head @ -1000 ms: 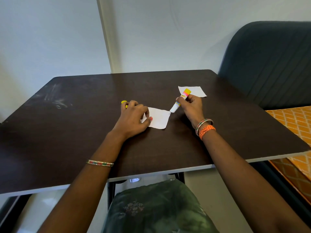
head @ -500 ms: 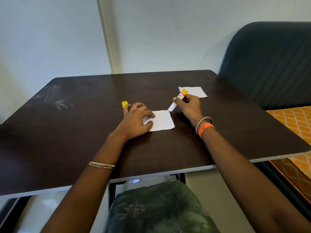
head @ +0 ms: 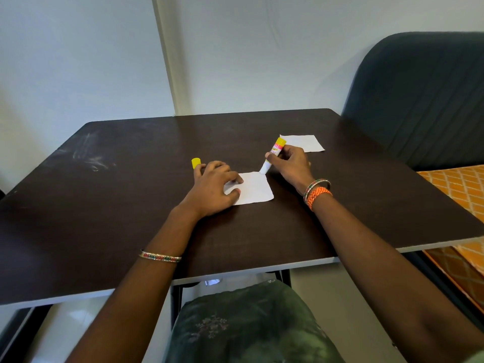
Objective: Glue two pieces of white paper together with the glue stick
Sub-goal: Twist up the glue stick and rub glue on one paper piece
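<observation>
A small white paper [head: 255,188] lies flat near the middle of the dark table [head: 117,210]. My left hand [head: 213,188] rests on its left part, fingers and thumb pressing it down. My right hand [head: 290,165] grips the glue stick [head: 271,159], tilted, with its white tip on the paper's far corner. A second white paper [head: 305,142] lies farther back on the right, just behind my right hand. The yellow glue cap [head: 196,162] stands just beyond my left fingers.
A dark blue padded chair back [head: 419,100] stands at the table's right rear. An orange patterned cloth [head: 461,195] lies to the right, below table level. A pale wall rises behind the table. My lap in green fabric [head: 243,326] is under the near edge.
The glue tip has slid from the paper's right corner to its far corner. The paper has turned and shifted a little to the right under my left hand.
</observation>
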